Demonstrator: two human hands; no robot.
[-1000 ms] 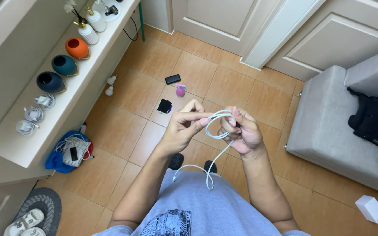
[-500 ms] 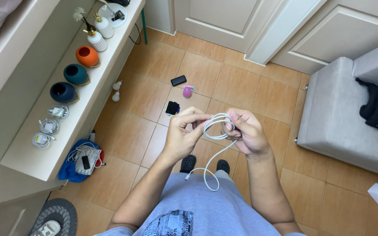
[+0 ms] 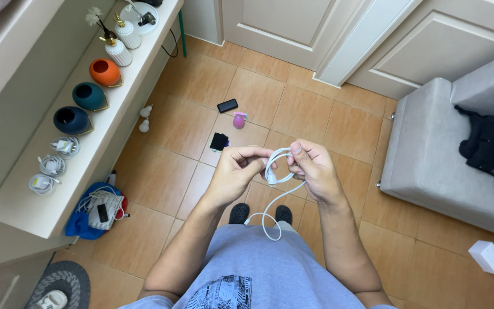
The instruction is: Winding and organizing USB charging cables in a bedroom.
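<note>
- Hands sit lower and nearer the body vs 1 s ago; cam has tilted, so more shelf and less sofa in view now.
- Cable coil looks tighter than before: loops bunched between both hands, loose tail shorter-looking, hanging down to the shirt.
- Left hand (image 3: 235,174) pinched shut on white cable (image 3: 271,171), thumb + fingers closed over the strand at the coil's left side.
- Right hand (image 3: 311,170) also clamped on the coil, fingers wrapped round the loops; hands close together, nearly touching w/ the coil between.
- Judgement: winding is well along, only the tail w/ its plug end left free.
- Below hands: grey shirt (image 3: 258,269), dark shoes (image 3: 239,213) on tiled floor (image 3: 161,171).
- Farther on floor: black pouch (image 3: 219,141), pink small item (image 3: 239,121), black phone-like slab (image 3: 227,105); same spots as earlier.
- Left: shelf (image 3: 41,212) w/ three coiled white chargers (image 3: 50,166), navy, teal, orange vases (image 3: 105,72); blue bag (image 3: 90,220) of cables under it.
- Right: grey sofa (image 3: 430,166), white box (image 3: 488,257) on floor.
</note>
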